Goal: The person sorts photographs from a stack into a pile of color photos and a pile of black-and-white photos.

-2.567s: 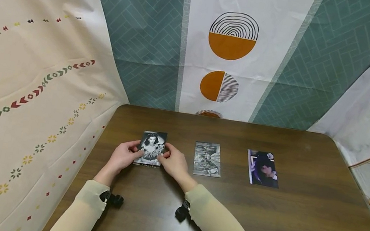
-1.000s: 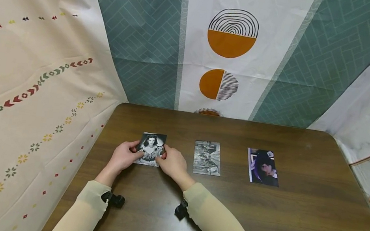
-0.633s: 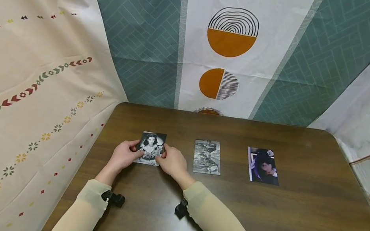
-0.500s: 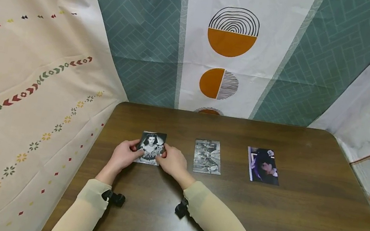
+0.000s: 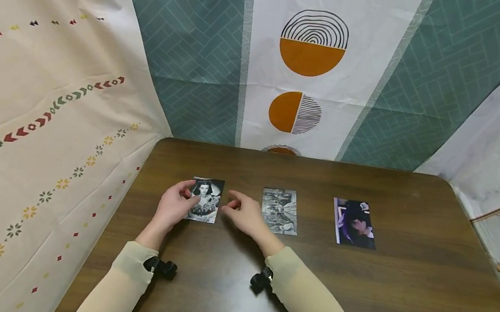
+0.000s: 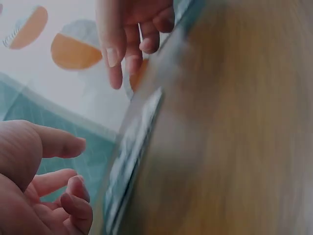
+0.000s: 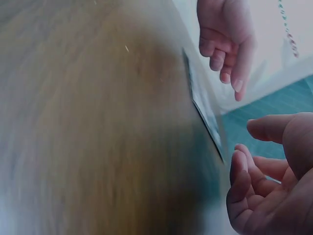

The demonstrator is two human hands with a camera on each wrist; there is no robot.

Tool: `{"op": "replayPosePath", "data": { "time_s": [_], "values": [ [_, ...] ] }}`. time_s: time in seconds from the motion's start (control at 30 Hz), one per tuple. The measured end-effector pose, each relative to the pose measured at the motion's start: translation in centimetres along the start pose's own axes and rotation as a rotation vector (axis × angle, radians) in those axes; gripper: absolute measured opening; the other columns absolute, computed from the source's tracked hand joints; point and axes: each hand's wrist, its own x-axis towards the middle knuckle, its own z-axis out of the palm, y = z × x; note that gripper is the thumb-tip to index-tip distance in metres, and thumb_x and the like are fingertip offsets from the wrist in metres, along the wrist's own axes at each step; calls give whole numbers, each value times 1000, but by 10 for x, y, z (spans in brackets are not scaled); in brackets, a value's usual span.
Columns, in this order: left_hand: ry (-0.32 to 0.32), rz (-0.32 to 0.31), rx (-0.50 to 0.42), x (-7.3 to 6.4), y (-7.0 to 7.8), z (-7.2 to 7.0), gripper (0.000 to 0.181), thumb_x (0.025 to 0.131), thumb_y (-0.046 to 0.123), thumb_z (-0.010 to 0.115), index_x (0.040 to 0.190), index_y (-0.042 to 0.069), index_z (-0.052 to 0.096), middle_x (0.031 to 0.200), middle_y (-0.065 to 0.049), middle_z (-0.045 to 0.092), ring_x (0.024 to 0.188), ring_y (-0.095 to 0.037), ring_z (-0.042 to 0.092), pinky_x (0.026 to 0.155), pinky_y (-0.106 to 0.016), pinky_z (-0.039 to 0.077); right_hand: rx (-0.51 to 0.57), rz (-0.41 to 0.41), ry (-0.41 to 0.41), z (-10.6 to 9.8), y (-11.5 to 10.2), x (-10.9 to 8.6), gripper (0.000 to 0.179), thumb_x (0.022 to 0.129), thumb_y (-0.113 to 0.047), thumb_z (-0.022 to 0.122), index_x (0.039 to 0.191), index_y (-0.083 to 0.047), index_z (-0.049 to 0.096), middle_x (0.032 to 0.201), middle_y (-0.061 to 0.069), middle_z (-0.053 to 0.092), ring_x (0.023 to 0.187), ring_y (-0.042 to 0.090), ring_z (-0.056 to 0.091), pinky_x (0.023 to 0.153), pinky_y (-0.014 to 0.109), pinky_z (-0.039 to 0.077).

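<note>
1. Photo print, black and white, showing a dark-haired figure: lies on the left part of the worktop, between the two hands. We see it almost edge-on from both wrists; whether it is one sheet or several we cannot tell.
2. Left hand: over the left edge of item 1 in the head view. We record its grip as moderately wide, thumb and fingers parted; the left wrist view shows a gap between them and the print.
3. Right hand: just beside item 1, on its right, apart from it. We record its grip as parted also, fingers loosely bent.
4. Grey print, crowded scene: lies in the middle of the row, its lower left corner partly covered by the right hand in the head view.
5. Colour print, purple and dark: lies farthest right, slightly turned, well apart from both hands.
6. Backdrop, teal and white cloth, patterned: hangs behind the worktop.
</note>
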Motion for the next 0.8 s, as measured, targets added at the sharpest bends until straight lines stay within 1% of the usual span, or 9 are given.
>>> {"op": "replayPosePath", "data": {
  "time_s": [0.07, 0.2, 0.33, 0.43, 0.53, 0.6, 0.7, 0.8],
  "values": [
    [-5, 10, -40, -3, 8, 8, 53, 98, 14, 75, 148, 3, 60, 107, -12, 58, 72, -16, 50, 59, -27, 41, 19, 5, 18, -11, 3, -5, 55, 99, -18, 75, 149, -1, 60, 105, 4, 76, 88, 16, 70, 83, 35, 56],
    [-20, 39, -90, -9, 22, 28, 50, 97, 14, 76, 145, 5, 64, 109, -12, 60, 71, -16, 51, 57, -26, 42, 41, 26, 54, -34, 12, -16, 50, 100, -19, 75, 147, -3, 63, 107, 4, 74, 95, 19, 70, 86, 38, 56],
    [-43, 77, -115, -14, 33, 50, 48, 96, 12, 78, 141, 3, 66, 104, -10, 62, 69, -15, 54, 54, -24, 43, 50, 43, 85, -56, 22, -29, 46, 101, -20, 75, 144, -5, 65, 108, 4, 73, 97, 22, 71, 83, 40, 57],
    [-62, 111, -136, -17, 41, 69, 47, 94, 8, 78, 139, 0, 66, 100, -8, 62, 69, -14, 55, 55, -24, 44, 28, 53, 101, -73, 31, -37, 44, 101, -20, 75, 142, -6, 67, 109, 4, 73, 97, 23, 71, 81, 39, 57],
    [-87, 132, -156, -19, 49, 89, 45, 93, 7, 78, 136, -1, 67, 98, -7, 63, 71, -13, 55, 58, -24, 45, -6, 65, 117, -90, 41, -44, 43, 101, -20, 74, 141, -6, 68, 109, 6, 73, 98, 25, 71, 82, 41, 57],
    [-107, 136, -170, -20, 53, 101, 44, 93, 6, 78, 135, -2, 67, 96, -7, 63, 71, -13, 55, 59, -25, 45, -18, 85, 134, -100, 47, -48, 42, 101, -21, 74, 140, -6, 68, 110, 8, 73, 99, 27, 71, 84, 44, 57],
    [-137, 123, -162, -22, 57, 118, 44, 92, 6, 78, 134, -1, 68, 94, -6, 63, 70, -13, 56, 61, -26, 46, -17, 120, 152, -113, 56, -55, 43, 101, -20, 74, 140, -4, 67, 113, 11, 73, 104, 31, 70, 89, 49, 57],
    [-142, 98, -116, -23, 57, 131, 42, 91, 7, 78, 131, 0, 69, 91, -3, 63, 74, -12, 56, 69, -28, 47, -17, 149, 163, -123, 66, -60, 43, 101, -20, 74, 139, -2, 66, 114, 14, 73, 106, 32, 70, 91, 50, 56]
  ]
}}
